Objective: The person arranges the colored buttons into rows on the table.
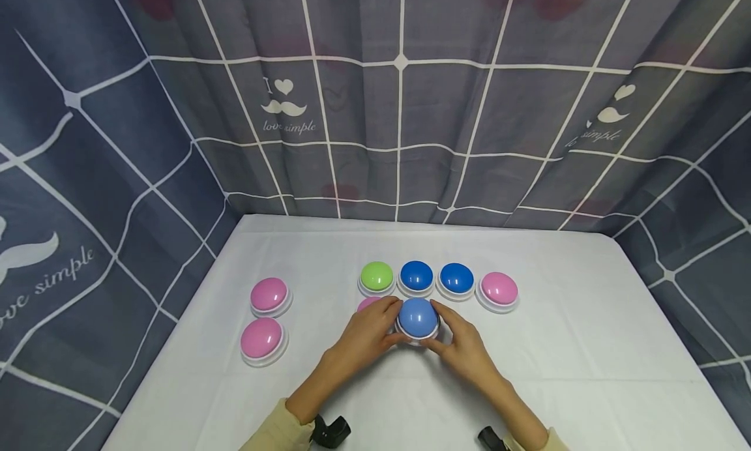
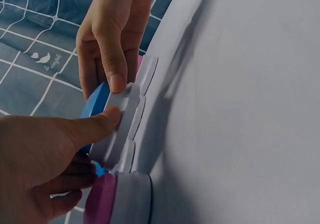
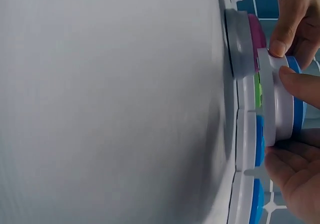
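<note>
Both hands hold a blue push button with a white round base, lifted off the table. My left hand grips its left side, and my right hand grips its right side. In the left wrist view, the left thumb presses on the white base, facing the right hand. Partly hidden behind the left hand is a pink button; its white base stands on the table in the right wrist view. The held button's underside is hidden in the head view.
Along the back stand a green button, two blue ones and a pink button. Two more pink buttons sit at the left. A white cloth covers the table, with grey checked curtains around it.
</note>
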